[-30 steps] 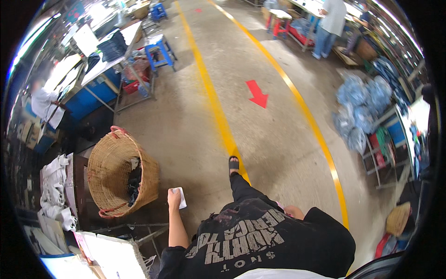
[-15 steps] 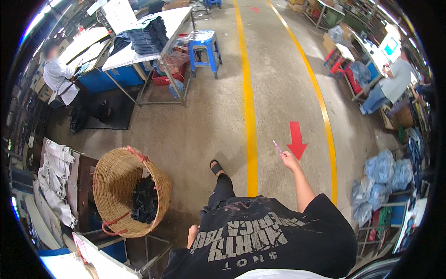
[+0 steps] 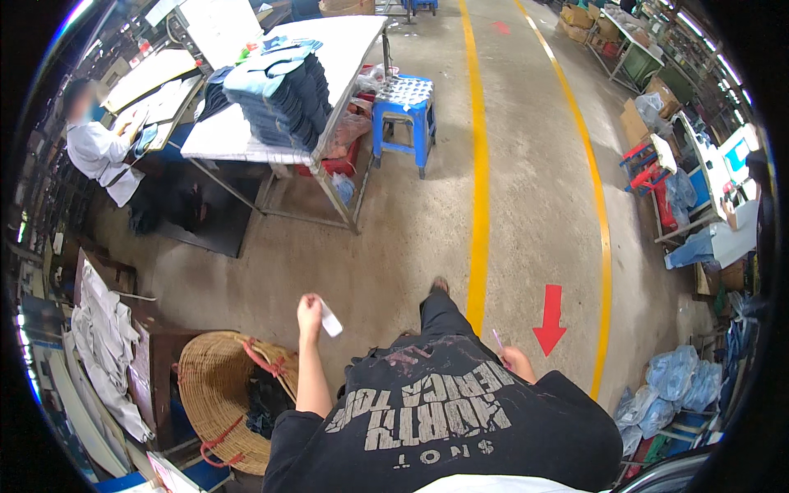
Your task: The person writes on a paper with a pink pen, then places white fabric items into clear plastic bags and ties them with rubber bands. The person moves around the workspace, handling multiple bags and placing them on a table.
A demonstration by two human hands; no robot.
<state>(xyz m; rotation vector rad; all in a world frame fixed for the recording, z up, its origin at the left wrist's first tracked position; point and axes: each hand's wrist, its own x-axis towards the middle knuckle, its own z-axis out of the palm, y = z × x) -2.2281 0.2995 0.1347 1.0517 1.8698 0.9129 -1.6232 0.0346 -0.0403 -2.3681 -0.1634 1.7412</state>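
Note:
My left hand (image 3: 309,315) is raised in front of my body, its fingers pinched on a small white slip (image 3: 330,320) that looks like paper or a label. Low at my right side, my right hand (image 3: 518,362) is closed on a thin pinkish-purple stick (image 3: 496,338), perhaps a pen; its exact kind is too small to make out. A large wicker basket (image 3: 209,386) with red handles stands to the left of my left forearm, with dark cloth (image 3: 267,403) inside it.
Ahead on the left, a white table (image 3: 353,57) bears stacked denim pieces (image 3: 279,99), and a blue stool (image 3: 403,123) stands beside it. A person (image 3: 99,148) works at the far left. Yellow lines (image 3: 479,205) and a red arrow (image 3: 552,320) mark the floor. Plastic bags (image 3: 674,382) lie at right.
I have walked forward; the table and stool are nearer and the basket has slid lower in view. My left hand has risen, bringing the white slip into view; my right hand has dropped back toward my body.

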